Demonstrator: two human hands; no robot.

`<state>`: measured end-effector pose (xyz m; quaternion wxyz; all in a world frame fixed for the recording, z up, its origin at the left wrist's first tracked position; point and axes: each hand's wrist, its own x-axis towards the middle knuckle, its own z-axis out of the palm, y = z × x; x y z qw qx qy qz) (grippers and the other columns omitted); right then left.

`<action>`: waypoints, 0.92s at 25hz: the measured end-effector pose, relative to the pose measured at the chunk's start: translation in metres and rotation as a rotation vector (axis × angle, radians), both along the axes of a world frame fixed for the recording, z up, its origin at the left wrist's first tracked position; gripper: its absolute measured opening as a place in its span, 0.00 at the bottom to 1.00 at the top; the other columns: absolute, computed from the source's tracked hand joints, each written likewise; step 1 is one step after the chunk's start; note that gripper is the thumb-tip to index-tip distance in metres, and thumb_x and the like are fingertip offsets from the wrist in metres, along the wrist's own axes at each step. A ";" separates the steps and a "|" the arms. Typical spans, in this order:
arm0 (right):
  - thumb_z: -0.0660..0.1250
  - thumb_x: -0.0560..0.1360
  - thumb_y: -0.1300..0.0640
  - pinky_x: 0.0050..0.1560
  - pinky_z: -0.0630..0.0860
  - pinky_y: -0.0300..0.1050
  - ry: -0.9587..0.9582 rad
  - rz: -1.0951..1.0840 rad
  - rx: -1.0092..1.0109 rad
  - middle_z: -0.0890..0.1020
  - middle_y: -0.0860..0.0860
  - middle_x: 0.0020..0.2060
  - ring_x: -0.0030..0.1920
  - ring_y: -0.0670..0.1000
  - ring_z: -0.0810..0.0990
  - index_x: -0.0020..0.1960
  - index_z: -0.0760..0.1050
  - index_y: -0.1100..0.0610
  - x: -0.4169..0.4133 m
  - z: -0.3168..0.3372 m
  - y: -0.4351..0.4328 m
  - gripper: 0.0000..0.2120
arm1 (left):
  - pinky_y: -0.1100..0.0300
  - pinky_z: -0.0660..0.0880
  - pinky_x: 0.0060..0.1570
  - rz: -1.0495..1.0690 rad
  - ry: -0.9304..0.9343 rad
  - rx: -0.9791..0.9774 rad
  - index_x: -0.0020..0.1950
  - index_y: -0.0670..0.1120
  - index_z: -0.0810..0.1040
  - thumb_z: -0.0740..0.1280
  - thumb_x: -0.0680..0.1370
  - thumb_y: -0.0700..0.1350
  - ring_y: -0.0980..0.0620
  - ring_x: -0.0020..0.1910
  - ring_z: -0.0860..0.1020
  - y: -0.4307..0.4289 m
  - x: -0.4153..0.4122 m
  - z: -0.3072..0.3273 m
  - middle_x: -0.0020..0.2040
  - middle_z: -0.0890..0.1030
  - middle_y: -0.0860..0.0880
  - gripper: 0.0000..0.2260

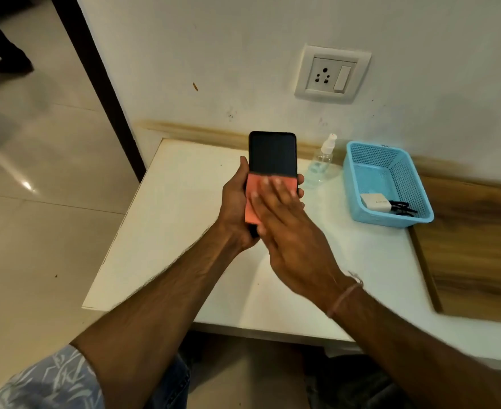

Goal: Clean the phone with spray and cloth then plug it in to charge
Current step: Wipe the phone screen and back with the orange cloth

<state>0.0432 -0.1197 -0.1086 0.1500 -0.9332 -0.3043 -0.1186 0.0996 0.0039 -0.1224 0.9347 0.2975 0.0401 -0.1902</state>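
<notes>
The phone (pixel 272 152) is gripped in the left hand (pixel 236 208); the cloth (pixel 256 199) is pressed flat under the right hand (pixel 287 228), fingers extended. Wiping is under way; charger (pixel 374 202) retrieval is likely called for next.

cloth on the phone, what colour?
Salmon-pink cloth, pressed on the phone screen by the right hand; head view.

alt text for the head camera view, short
Left hand holds a dark phone upright while the right hand presses an orange cloth on its lower screen. Spray bottle and blue basket sit on the white table.
</notes>
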 end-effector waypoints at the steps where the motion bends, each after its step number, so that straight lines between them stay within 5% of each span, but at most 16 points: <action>1: 0.47 0.83 0.50 0.75 0.55 0.54 -0.022 0.031 -0.036 0.55 0.53 0.77 0.77 0.53 0.49 0.76 0.56 0.59 -0.010 -0.006 -0.010 0.25 | 0.46 0.75 0.60 0.001 0.009 0.005 0.76 0.40 0.68 0.49 0.81 0.67 0.40 0.56 0.79 0.002 0.002 -0.001 0.62 0.78 0.36 0.36; 7: 0.49 0.83 0.54 0.76 0.52 0.52 0.028 -0.201 0.087 0.52 0.54 0.77 0.77 0.52 0.45 0.78 0.50 0.57 0.057 0.023 0.005 0.24 | 0.51 0.80 0.55 0.066 0.045 0.147 0.66 0.48 0.81 0.56 0.82 0.64 0.43 0.62 0.81 -0.009 -0.002 -0.001 0.64 0.82 0.42 0.25; 11: 0.51 0.83 0.54 0.75 0.55 0.55 0.024 -0.156 0.125 0.51 0.52 0.78 0.77 0.53 0.44 0.78 0.51 0.55 0.054 0.013 0.026 0.24 | 0.47 0.78 0.59 0.033 0.075 0.140 0.66 0.46 0.80 0.58 0.80 0.62 0.42 0.61 0.81 -0.008 -0.002 -0.004 0.63 0.82 0.42 0.25; 15: 0.51 0.81 0.53 0.72 0.62 0.58 -0.059 -0.033 0.082 0.61 0.55 0.74 0.76 0.55 0.56 0.75 0.60 0.60 0.008 -0.013 0.004 0.23 | 0.48 0.75 0.59 0.022 0.116 0.070 0.71 0.39 0.74 0.54 0.81 0.66 0.40 0.57 0.80 -0.001 0.002 -0.008 0.63 0.79 0.37 0.34; 20: 0.49 0.83 0.53 0.77 0.46 0.47 0.043 -0.210 0.064 0.52 0.52 0.77 0.77 0.51 0.45 0.77 0.49 0.57 0.067 0.016 -0.002 0.24 | 0.51 0.81 0.52 0.048 0.106 0.189 0.64 0.48 0.83 0.57 0.81 0.64 0.43 0.60 0.82 -0.012 0.001 -0.012 0.62 0.83 0.42 0.26; 23: 0.51 0.83 0.55 0.77 0.49 0.51 0.061 -0.167 0.079 0.53 0.53 0.77 0.77 0.52 0.46 0.77 0.51 0.57 0.079 0.021 0.008 0.24 | 0.49 0.80 0.55 0.045 0.092 0.181 0.65 0.49 0.82 0.58 0.81 0.63 0.43 0.62 0.81 -0.011 0.001 -0.013 0.63 0.82 0.42 0.24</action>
